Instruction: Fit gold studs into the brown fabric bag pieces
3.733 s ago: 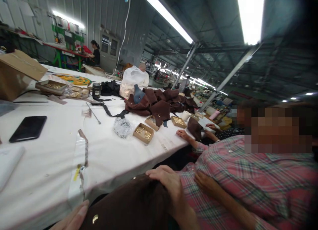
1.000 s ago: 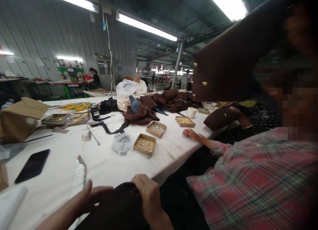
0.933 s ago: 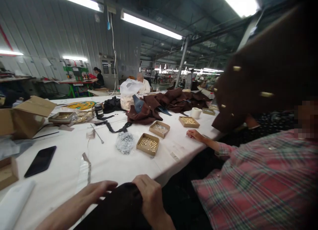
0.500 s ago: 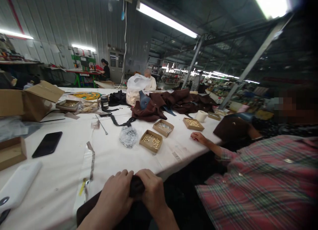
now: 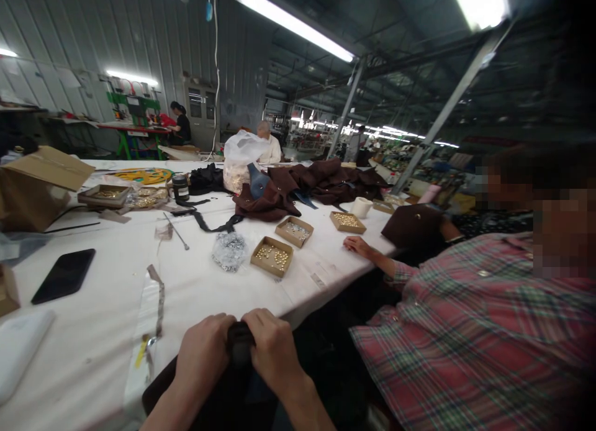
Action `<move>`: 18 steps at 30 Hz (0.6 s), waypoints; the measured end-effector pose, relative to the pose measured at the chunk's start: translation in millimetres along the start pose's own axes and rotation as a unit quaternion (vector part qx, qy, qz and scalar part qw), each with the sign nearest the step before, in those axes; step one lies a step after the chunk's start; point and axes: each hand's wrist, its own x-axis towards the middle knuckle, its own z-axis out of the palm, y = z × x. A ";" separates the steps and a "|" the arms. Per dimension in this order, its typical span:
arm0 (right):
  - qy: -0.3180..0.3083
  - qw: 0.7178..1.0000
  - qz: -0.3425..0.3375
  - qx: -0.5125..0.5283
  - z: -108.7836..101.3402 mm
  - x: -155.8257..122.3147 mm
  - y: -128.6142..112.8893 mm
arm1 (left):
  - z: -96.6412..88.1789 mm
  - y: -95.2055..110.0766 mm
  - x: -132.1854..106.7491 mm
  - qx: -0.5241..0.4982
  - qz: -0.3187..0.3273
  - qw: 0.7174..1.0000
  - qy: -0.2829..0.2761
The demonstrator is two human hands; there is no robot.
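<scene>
Left hand (image 5: 205, 347) and right hand (image 5: 274, 350): side by side, both gripping the dark piece (image 5: 230, 384) | dark piece: between them, at the near edge of the white surface (image 5: 200, 294) | beyond: open box (image 5: 267, 269) of gold studs, bag of silvery bits (image 5: 229, 252) just beside | to the right: a co-worker in a plaid shirt (image 5: 447, 313)

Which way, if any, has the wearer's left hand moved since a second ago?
Yes: the left hand moved rightward. Before, it reached across the pale strip; now it's right of that strip, nearer the right hand.
</scene>
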 end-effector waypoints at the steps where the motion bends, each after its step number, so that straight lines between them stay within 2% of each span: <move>1: -0.009 1.000 -0.003 -0.006 -2.7 1.3 -0.2 | 1.0 -1.7 0.5 -0.006 0.003 1.000 0.003; 9: -0.063 0.998 0.011 -0.010 -15.9 4.3 -9.3 | 5.0 -1.6 2.2 -0.027 -0.002 1.000 0.012; 12: -0.109 0.993 0.036 0.037 -37.5 6.4 -10.5 | 11.6 -1.9 0.6 -0.032 -0.004 0.999 0.012; 14: -0.177 0.975 0.028 0.128 -58.9 18.3 1.7 | 18.0 -3.0 -0.6 -0.032 0.010 0.999 0.007; 16: -0.223 0.948 0.028 0.227 -76.8 42.4 27.2 | 24.9 -3.3 -1.7 -0.019 0.033 0.999 0.000; 17: -0.209 0.945 0.049 0.246 -81.9 58.7 43.8 | 28.1 -3.0 -2.3 -0.009 0.046 0.999 -0.003; 18: -0.170 0.955 0.083 0.227 -83.7 76.7 61.7 | 31.1 -2.6 -3.1 0.001 0.057 0.998 -0.009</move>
